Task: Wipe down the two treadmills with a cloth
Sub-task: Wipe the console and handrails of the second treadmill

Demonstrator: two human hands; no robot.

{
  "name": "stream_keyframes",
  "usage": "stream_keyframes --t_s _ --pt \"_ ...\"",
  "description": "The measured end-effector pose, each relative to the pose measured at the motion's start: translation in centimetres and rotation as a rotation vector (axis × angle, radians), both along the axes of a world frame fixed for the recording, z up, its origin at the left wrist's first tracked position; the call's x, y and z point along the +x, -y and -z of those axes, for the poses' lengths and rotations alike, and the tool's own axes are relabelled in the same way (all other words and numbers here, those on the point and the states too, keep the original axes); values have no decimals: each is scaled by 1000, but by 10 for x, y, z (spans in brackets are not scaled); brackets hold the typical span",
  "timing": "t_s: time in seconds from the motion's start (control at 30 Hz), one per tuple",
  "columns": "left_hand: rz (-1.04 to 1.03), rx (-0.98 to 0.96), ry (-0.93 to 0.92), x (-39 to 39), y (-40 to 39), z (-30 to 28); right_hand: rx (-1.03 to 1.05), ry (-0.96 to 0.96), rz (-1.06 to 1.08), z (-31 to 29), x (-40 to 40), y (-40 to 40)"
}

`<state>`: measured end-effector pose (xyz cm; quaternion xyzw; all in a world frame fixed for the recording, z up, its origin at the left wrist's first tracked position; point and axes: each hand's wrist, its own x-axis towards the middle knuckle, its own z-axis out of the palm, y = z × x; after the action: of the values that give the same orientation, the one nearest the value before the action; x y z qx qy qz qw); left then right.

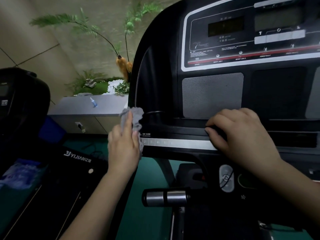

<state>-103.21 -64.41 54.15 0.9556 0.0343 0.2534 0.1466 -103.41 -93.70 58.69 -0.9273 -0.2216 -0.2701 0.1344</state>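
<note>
The crumpled grey cloth (134,122) is bunched in your left hand (123,144), your fingers curled round it with the thumb running up its near face, and it is pressed against the left end of the black treadmill console (162,80), right where the curved side panel meets the lower ledge. Part of the cloth hangs down past the heel of your hand, over the end of the silver quick-key strip (173,143).

Your right hand (242,134) lies palm-down on that same strip and ledge, to the right of the cloth; its fingers are bent loosely over the dark lip above the strip, with nothing in them.

Above your hands sit a grey mesh speaker grille (212,95) and the dark display panel with a white border (242,37). Below, a black-and-chrome handlebar grip (166,198) points left.

On your left stands a second black treadmill marked YIJIAN (78,158), well apart from the cloth. Behind it a grey ledge (78,106) carries a small blue-and-white bottle (93,102), with green fern-like plants (97,32) behind.
</note>
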Motion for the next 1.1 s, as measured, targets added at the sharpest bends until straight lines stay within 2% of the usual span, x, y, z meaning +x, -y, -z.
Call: stream_keyframes --t_s 0.1,0.23,0.33,0.43,0.77,0.9,1.1 --pt "-49 -141 7 -18 12 10 0 -3 -5 0 0 0" --pt "-119 -163 -30 15 19 -14 6 8 -8 0 0 -1" --pt "-80 -267 -86 50 22 -40 -2 13 0 0 1 -1" --pt "-54 -312 -69 51 22 -40 1 10 20 0 0 -1" --pt "-154 -129 57 8 44 -13 43 -6 68 -4 -6 -6" --pt "-22 -88 92 -12 58 -2 74 21 71 -3 -8 -5" --pt "196 -5 99 -21 69 -12 255 92 44 -13 -18 2"
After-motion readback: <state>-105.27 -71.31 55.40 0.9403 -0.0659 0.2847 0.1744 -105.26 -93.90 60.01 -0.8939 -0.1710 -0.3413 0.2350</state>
